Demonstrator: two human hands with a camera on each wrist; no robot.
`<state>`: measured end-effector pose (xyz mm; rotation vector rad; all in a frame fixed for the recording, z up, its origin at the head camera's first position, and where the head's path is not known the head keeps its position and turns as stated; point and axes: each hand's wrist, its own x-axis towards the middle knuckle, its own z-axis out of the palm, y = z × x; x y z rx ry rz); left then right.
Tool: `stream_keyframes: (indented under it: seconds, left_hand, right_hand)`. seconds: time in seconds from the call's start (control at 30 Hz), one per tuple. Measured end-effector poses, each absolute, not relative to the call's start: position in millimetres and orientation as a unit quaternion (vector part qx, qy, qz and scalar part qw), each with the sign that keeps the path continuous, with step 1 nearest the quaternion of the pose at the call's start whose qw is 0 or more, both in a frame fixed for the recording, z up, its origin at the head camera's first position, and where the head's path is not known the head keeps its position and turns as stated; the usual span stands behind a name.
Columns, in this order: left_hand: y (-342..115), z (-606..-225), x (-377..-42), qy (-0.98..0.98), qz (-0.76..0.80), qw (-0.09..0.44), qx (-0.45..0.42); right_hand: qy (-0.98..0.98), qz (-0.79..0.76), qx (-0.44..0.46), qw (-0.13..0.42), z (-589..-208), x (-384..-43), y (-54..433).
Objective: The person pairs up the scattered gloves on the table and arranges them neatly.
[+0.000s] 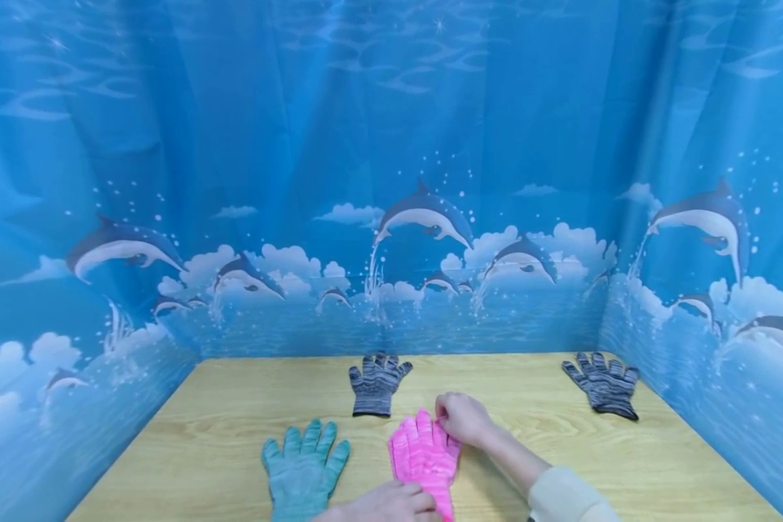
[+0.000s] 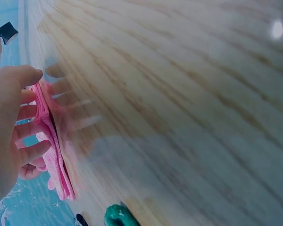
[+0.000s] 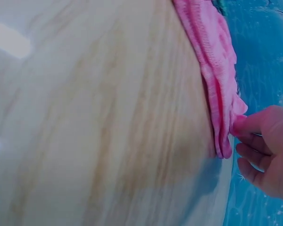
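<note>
Pink gloves (image 1: 423, 453) flat on the surface (image 1: 222, 413), pinched at one far tip

The pink gloves lie in layers near the front of the surface, just right of its middle, with their finger ends pointing away from the person and the cuff end toward the person. The right hand (image 1: 465, 419) reaches to their far right side; its thumb and fingers (image 3: 250, 123) are drawn together, pinching the tip of a glove finger. The left hand (image 1: 388, 502) lies over the cuff end. Its fingers are parted and only slightly bent, touching the pink fabric; whether its thumb presses the cuff too, I cannot tell.

To the left of the pink gloves, near but apart, a green glove (image 1: 300, 467) lies flat with its fingers spread. One grey glove (image 1: 375, 388) with a black cuff edge lies farther back, a little to the left of the pink ones; another grey glove (image 1: 603, 384) lies tilted near the back right corner. A blue backdrop (image 1: 378, 109) printed with leaping dolphins and clouds encloses the back and sides. A pale sleeve (image 1: 570, 496) covers the right forearm.
</note>
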<state>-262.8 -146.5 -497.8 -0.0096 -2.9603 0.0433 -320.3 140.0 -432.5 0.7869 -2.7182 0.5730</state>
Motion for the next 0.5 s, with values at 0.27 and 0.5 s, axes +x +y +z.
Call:
stream_keyframes:
  seconds: [0.27,0.5]
  left_hand:
    - [-147.0,-497.2,-263.0,-0.995,0.015,0.098,-0.005]
    - [-146.1,-496.6,-262.1,-0.996,0.020,0.085,-0.008]
  right_hand:
    - [-0.929,0.252,0.264,0.059,-431.8,-325.1,143.5]
    - [-0.937,0.221,0.260,0.073,-433.7,-324.8,140.4]
